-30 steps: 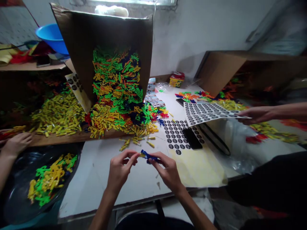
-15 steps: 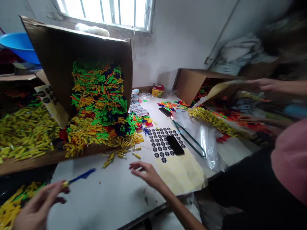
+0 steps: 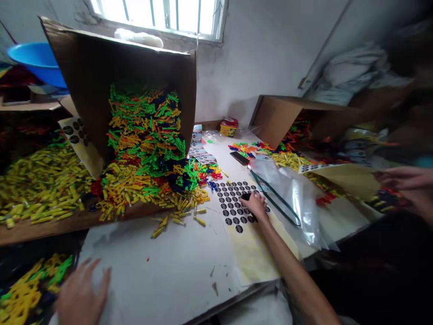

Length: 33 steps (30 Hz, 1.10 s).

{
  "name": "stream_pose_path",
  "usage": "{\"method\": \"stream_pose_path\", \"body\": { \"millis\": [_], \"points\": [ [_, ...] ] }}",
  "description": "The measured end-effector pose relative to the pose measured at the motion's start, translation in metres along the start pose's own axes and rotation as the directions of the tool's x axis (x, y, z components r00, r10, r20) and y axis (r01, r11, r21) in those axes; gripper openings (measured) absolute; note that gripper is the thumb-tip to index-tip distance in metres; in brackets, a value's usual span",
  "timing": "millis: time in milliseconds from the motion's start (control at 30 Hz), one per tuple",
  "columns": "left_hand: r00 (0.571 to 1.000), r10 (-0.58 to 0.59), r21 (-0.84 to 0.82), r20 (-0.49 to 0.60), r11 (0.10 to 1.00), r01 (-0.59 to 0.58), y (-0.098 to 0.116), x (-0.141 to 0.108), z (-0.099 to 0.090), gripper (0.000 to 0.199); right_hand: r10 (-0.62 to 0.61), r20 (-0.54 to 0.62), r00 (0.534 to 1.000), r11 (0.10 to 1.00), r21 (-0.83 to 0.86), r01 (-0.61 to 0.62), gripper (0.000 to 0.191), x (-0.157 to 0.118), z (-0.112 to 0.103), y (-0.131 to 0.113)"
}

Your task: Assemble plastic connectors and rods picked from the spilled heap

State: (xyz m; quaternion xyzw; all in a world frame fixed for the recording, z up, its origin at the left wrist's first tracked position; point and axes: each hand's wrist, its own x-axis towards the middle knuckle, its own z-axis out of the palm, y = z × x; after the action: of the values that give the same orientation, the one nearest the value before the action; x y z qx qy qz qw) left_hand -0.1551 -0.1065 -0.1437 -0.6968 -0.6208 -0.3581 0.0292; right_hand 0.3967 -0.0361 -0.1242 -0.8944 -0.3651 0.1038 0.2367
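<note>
My right hand (image 3: 256, 206) reaches over a sheet of round black stickers (image 3: 233, 210), its fingers curled on a dark phone (image 3: 246, 196) that lies there. Most of the phone is covered by the hand. At the lower left, my left hand (image 3: 83, 291) is blurred, with its fingers spread over the white table's (image 3: 145, 289) left edge. Nothing shows between its fingers. Below and left of it lies a heap of yellow and green plastic pieces (image 3: 25, 289).
A tipped cardboard box (image 3: 81, 81) spills colourful plastic pieces (image 3: 145, 131). Yellow pieces (image 3: 43, 180) fill the left side. Green-handled tweezers (image 3: 277, 203), clear plastic bags (image 3: 302, 207) and a second phone (image 3: 239, 158) lie rightward. A co-worker's hand (image 3: 406, 178) holds a sticker sheet (image 3: 352, 180).
My right hand has moved right and forward onto the phone. My left hand has let go of the yellow-and-blue piece, and its fingers have spread. The co-worker's sheet has come down.
</note>
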Motion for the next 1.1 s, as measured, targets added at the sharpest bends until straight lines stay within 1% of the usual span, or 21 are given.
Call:
{"method": "stream_pose_path", "body": {
  "millis": [33,100,167,233,267,300,367,433,467,533,600,667,700,767,833,867,933,1000,1033,1100],
  "points": [
    [0.996,0.086,-0.007,-0.015,0.996,-0.086,0.016,-0.003,0.023,0.043,0.030,0.004,1.000,0.998,-0.061,-0.030,0.072,-0.002,-0.001,0.010],
    [0.975,0.217,-0.103,0.047,0.972,-0.212,0.060,-0.011,0.063,0.034,0.040,0.018,0.999,0.987,-0.156,-0.036,0.069,-0.005,-0.003,0.029],
    [0.958,0.263,-0.221,0.112,0.947,-0.234,0.113,-0.017,0.089,0.029,0.014,0.019,1.000,0.982,-0.189,-0.011,0.066,-0.006,-0.005,0.042],
    [0.934,0.305,-0.319,0.187,0.918,-0.236,0.160,-0.018,0.102,0.028,-0.006,-0.001,1.000,0.992,-0.128,0.006,0.065,-0.004,-0.009,0.049],
    [0.919,0.328,-0.357,0.220,0.903,-0.237,0.179,-0.016,0.106,0.029,-0.014,-0.013,1.000,0.998,-0.059,0.013,0.065,-0.005,-0.012,0.050],
    [0.905,0.348,-0.384,0.246,0.892,-0.239,0.194,-0.014,0.110,0.029,-0.026,-0.022,0.999,0.999,0.035,0.027,0.065,-0.008,-0.015,0.051],
    [0.881,0.379,-0.408,0.282,0.879,-0.248,0.211,-0.008,0.119,0.031,-0.072,-0.029,0.997,0.967,0.241,0.077,0.066,-0.024,-0.018,0.050],
    [0.865,0.399,-0.387,0.304,0.881,-0.271,0.217,0.001,0.133,0.037,-0.144,-0.026,0.989,0.916,0.374,0.143,0.067,-0.055,-0.013,0.044],
    [0.858,0.408,-0.360,0.313,0.887,-0.290,0.217,0.006,0.141,0.041,-0.190,-0.005,0.982,0.904,0.389,0.177,0.067,-0.074,-0.008,0.039],
    [0.827,0.436,-0.290,0.354,0.892,-0.346,0.213,0.018,0.156,0.046,-0.282,-0.001,0.960,0.894,0.363,0.263,0.062,-0.115,0.007,0.026],
    [0.788,0.463,-0.227,0.405,0.886,-0.404,0.206,0.029,0.166,0.043,-0.323,-0.026,0.946,0.901,0.296,0.316,0.062,-0.149,0.023,0.011],
    [0.759,0.481,-0.203,0.439,0.876,-0.438,0.197,0.038,0.169,0.035,-0.337,-0.060,0.940,0.915,0.215,0.341,0.064,-0.171,0.036,-0.003],
    [0.756,0.481,-0.194,0.445,0.875,-0.443,0.192,0.041,0.167,0.032,-0.341,-0.076,0.937,0.920,0.178,0.349,0.065,-0.176,0.039,-0.008],
    [0.764,0.472,-0.193,0.440,0.881,-0.433,0.182,0.044,0.159,0.027,-0.345,-0.107,0.932,0.927,0.116,0.356,0.064,-0.175,0.042,-0.013],
    [0.797,0.442,-0.230,0.412,0.896,-0.379,0.173,0.042,0.148,0.026,-0.326,-0.132,0.936,0.941,0.051,0.335,0.063,-0.166,0.041,-0.012],
    [0.822,0.415,-0.264,0.390,0.905,-0.332,0.168,0.040,0.142,0.027,-0.307,-0.140,0.941,0.950,0.018,0.312,0.063,-0.160,0.040,-0.010],
    [0.880,0.319,-0.335,0.351,0.921,-0.200,0.159,0.032,0.131,0.029,-0.258,-0.131,0.957,0.966,-0.043,0.255,0.063,-0.148,0.038,-0.003],
    [0.924,0.192,-0.370,0.331,0.927,-0.060,0.149,0.021,0.121,0.032,-0.217,-0.087,0.972,0.973,-0.092,0.209,0.062,-0.138,0.038,0.002],
    [0.938,0.129,-0.377,0.322,0.926,0.001,0.145,0.015,0.117,0.033,-0.209,-0.063,0.976,0.974,-0.107,0.202,0.061,-0.131,0.040,0.003],
    [0.951,0.019,-0.378,0.308,0.920,0.104,0.136,0.003,0.111,0.035,-0.224,-0.021,0.974,0.971,-0.093,0.222,0.057,-0.113,0.043,-0.003]
  ]
}}
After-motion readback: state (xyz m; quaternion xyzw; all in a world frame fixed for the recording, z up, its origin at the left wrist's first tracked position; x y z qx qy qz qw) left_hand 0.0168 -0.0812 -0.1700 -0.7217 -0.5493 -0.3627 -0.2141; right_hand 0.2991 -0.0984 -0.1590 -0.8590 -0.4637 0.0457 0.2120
